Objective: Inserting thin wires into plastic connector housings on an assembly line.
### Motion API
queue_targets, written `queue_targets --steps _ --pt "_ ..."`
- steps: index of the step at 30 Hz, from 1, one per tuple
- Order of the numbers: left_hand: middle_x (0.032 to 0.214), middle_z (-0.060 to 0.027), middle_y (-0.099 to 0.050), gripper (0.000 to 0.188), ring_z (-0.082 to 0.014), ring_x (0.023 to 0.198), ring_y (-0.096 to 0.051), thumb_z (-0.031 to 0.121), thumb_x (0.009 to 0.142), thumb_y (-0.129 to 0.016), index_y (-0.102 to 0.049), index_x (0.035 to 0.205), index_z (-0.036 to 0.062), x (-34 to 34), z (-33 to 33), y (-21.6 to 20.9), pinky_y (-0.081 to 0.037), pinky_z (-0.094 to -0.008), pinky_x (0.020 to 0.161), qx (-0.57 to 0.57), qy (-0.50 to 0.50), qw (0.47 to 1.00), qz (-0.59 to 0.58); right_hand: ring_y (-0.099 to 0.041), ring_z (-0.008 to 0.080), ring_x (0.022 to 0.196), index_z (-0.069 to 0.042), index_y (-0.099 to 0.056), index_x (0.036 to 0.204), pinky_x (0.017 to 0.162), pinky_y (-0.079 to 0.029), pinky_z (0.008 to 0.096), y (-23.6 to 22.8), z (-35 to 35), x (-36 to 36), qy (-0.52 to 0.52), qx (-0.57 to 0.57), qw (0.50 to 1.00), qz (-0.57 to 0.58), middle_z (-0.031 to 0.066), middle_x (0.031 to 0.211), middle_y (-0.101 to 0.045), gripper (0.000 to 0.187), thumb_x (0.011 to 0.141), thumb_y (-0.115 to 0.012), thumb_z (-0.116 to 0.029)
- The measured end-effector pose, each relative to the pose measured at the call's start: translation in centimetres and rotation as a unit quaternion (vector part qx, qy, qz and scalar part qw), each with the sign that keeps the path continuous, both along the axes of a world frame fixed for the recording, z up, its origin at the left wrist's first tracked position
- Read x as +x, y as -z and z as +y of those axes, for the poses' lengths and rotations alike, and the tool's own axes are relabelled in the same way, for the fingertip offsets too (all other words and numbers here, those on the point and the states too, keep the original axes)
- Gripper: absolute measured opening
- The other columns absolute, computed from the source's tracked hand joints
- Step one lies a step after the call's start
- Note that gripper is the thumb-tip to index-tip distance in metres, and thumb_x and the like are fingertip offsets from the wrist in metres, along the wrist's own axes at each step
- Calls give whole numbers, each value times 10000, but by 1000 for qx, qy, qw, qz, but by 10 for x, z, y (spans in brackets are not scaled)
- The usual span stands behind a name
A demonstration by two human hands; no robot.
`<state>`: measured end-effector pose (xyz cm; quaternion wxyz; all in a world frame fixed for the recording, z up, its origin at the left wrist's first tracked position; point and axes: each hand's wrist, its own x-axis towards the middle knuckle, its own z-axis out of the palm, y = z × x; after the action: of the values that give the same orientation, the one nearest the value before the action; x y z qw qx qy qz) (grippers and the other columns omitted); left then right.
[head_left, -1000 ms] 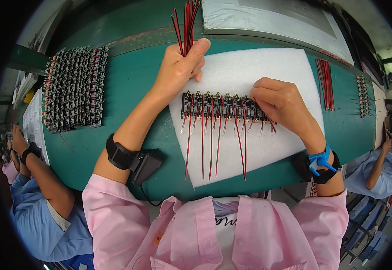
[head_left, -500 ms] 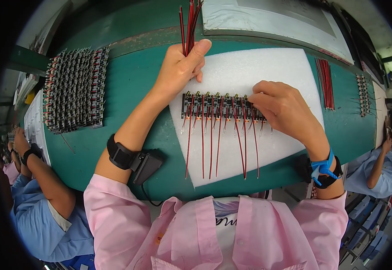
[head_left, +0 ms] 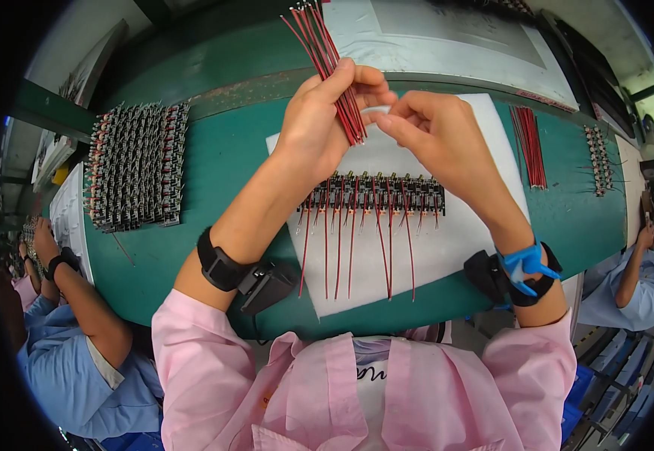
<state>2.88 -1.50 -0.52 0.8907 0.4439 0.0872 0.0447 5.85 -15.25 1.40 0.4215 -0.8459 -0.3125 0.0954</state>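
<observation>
Pin the wires (head_left: 350, 118) firmly under the thumb of the part-curled left hand (head_left: 315, 114), 11 o'clock from the boards (head_left: 370, 196); right hand (head_left: 441, 134), 1 o'clock, curled, contents unclear.

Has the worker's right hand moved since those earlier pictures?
Yes. Judged against the row of circuit boards, the right hand has moved up the picture and somewhat left, off the boards and close to the left hand.
</observation>
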Motion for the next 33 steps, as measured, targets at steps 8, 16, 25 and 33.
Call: queue_targets --steps 8,16,25,33 --pt "872 -111 -544 361 -178 767 -521 275 880 -345 -509 961 -36 1 -8 11 -434 -291 672 19 72 997 -34 -435 60 490 8 -538 662 455 -350 203 13 9 11 -1 57 994 94 12 539 -498 160 742 -545 -130" --pt "858 -110 -549 392 -164 725 -522 301 880 -347 -498 1008 -37 -1 -4 9 -436 -286 625 66 101 991 -56 -436 62 442 -6 -526 668 401 -338 214 8 12 9 -23 90 985 147 32 543 -512 148 753 -536 -126" --pt "564 -4 -447 292 -68 451 -374 274 820 -448 -532 840 -5 -4 23 5 -297 -215 398 252 95 962 44 -438 80 380 -1 -525 735 385 -361 202 12 -5 16 13 235 922 309 70 596 -545 137 773 -540 -132" --pt "492 70 -318 221 -11 399 -242 242 775 -553 -526 746 24 -9 10 8 -155 -188 348 325 145 934 12 -442 69 425 1 -534 747 399 -335 185 18 -6 16 24 239 928 284 48 599 -534 134 761 -556 -131"
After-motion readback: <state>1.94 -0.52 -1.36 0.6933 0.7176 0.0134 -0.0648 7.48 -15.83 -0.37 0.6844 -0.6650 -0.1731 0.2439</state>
